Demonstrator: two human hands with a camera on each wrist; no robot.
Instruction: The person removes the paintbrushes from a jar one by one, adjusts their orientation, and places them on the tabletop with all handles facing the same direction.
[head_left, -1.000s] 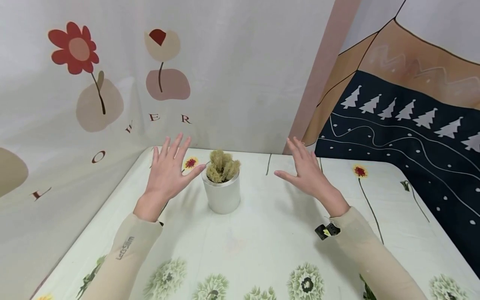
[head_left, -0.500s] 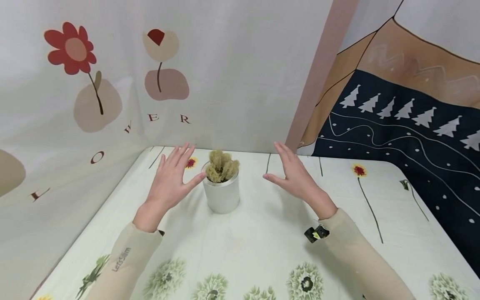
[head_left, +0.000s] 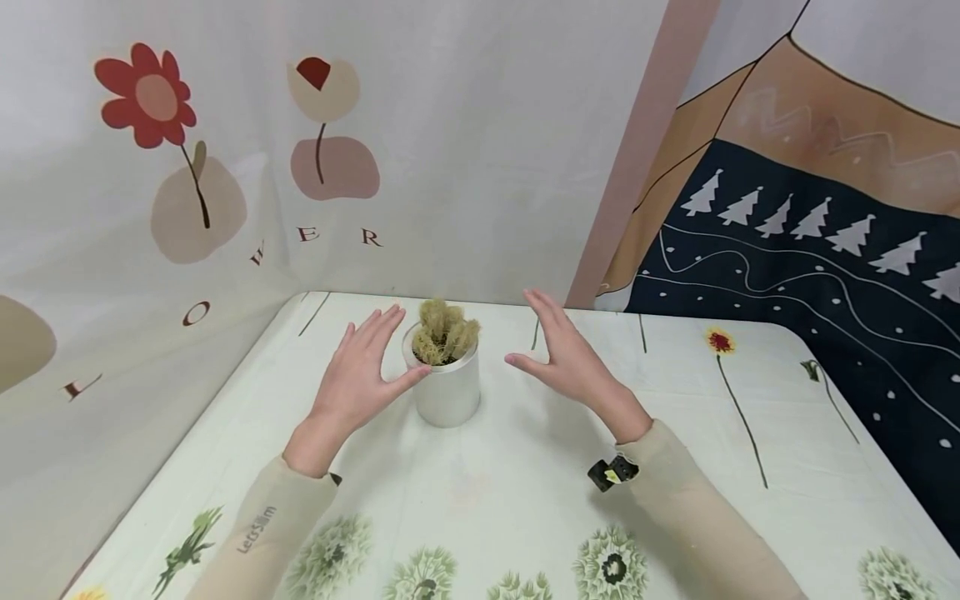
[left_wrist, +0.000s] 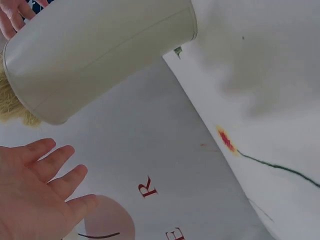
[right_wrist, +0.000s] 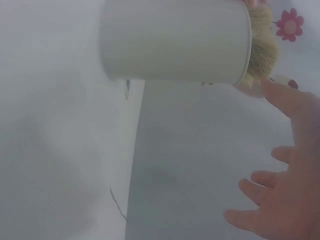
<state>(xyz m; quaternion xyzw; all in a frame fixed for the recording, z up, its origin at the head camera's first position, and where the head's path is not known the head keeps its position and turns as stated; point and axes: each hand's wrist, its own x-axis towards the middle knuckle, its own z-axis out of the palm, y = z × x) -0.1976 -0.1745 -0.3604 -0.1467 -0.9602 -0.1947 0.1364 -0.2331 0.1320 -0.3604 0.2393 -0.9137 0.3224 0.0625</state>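
Note:
A white cylindrical pot (head_left: 448, 398) stands upright on the table, with a bushy yellow-green plant (head_left: 444, 332) rising from its top. Just left of the pot is my left hand (head_left: 358, 375), fingers spread and thumb reaching in front of the pot's rim; whether the thumb touches it I cannot tell. In the left wrist view the fingers lie apart from the pot (left_wrist: 105, 55). My right hand (head_left: 573, 358) hovers to the right of the pot, fingers extended, with a gap between. Both palms face the pot, and neither hand holds anything.
A white cloth with printed flowers covers the table (head_left: 480, 492). Behind it hangs a pale curtain (head_left: 480, 167) with flower prints and letters. On the right hangs a dark blue cloth (head_left: 787, 275) with white trees. A black device (head_left: 612, 472) sits at my right wrist.
Both hands have moved inward toward the pot, the right one leftward and the left one rightward and slightly nearer to me. The pot has stayed in place.

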